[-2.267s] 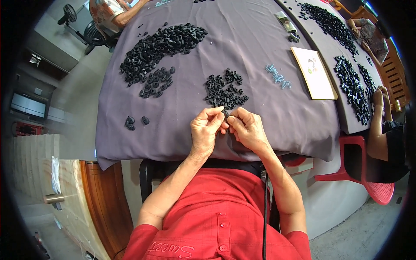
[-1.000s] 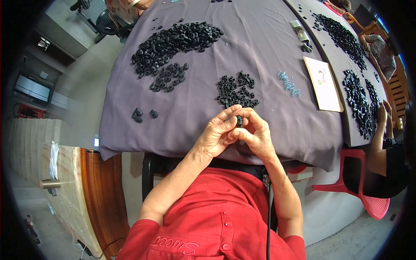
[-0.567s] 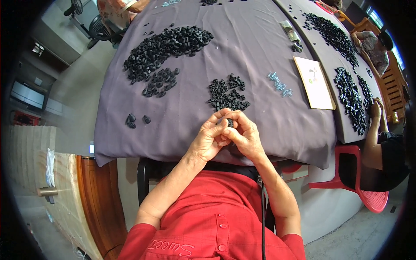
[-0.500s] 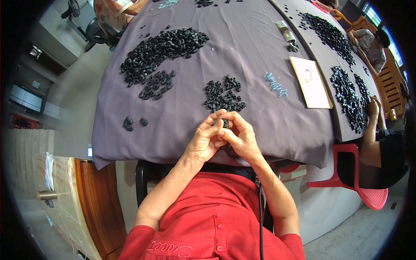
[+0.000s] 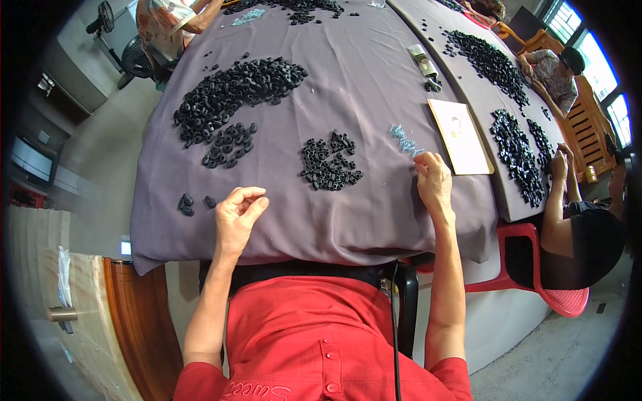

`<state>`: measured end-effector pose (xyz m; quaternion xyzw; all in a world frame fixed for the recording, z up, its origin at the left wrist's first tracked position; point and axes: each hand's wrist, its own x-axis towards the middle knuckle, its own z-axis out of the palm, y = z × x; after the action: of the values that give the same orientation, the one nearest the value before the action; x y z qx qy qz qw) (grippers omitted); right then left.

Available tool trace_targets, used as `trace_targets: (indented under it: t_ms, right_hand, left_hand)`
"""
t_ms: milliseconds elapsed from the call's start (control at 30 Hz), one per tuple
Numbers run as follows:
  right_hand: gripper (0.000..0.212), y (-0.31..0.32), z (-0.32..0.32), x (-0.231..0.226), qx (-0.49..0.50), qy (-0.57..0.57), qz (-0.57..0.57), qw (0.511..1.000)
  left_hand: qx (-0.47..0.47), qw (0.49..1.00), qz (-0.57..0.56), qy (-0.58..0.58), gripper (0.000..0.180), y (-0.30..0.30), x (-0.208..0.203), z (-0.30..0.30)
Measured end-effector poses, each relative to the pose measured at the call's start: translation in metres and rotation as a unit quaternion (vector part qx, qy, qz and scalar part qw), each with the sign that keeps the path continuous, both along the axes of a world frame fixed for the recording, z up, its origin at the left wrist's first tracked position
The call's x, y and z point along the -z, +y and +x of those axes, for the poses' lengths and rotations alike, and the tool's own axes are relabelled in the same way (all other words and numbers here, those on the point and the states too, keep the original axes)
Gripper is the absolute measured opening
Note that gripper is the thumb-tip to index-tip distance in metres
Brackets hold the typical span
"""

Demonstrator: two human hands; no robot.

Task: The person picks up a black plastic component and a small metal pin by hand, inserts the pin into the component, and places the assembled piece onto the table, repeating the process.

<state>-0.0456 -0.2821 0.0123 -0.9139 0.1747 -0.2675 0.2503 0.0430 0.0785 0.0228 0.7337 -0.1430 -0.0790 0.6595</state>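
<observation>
My left hand [image 5: 239, 217] hovers above the near part of the cloth, its fingers curled toward the thumb. Whatever it may hold is hidden by the fingers. To the right, my right hand [image 5: 436, 182] reaches the near end of a small heap of pale blue coil springs [image 5: 402, 139], thumb and fingers pinched together. I cannot make out whether a spring is between the fingertips. Between my hands, a bit farther off, lies a pile of small black ring-like plastic parts [image 5: 328, 167]. Left of my left hand sit a few black rounded pieces [image 5: 186, 204].
A large heap of black parts [image 5: 234, 93] covers the far left of the grey cloth [image 5: 361, 227]. A pale board [image 5: 461, 137] lies right of the springs, with a rolled packet [image 5: 422, 60] beyond it. Other people sit round the tables; a red chair [image 5: 518, 264] stands right.
My hands have parted from the black piece they held together. The left has moved left, the right has moved right to the springs. The whole view has shifted slightly.
</observation>
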Motion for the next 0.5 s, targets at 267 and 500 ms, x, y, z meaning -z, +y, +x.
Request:
trace_targets:
  t_ms: [267,500]
  right_hand:
    - [0.005,-0.005,0.000,0.003,-0.005,0.054,-0.024,0.998]
    - [0.006,-0.015,-0.009,-0.002,-0.002,0.031,0.049,0.998]
  left_hand:
    - [-0.091,0.937,0.237,-0.241,0.019,0.050,-0.010,0.013]
    - [-0.112,0.914,0.265,-0.287,0.021,0.064,0.011,0.017]
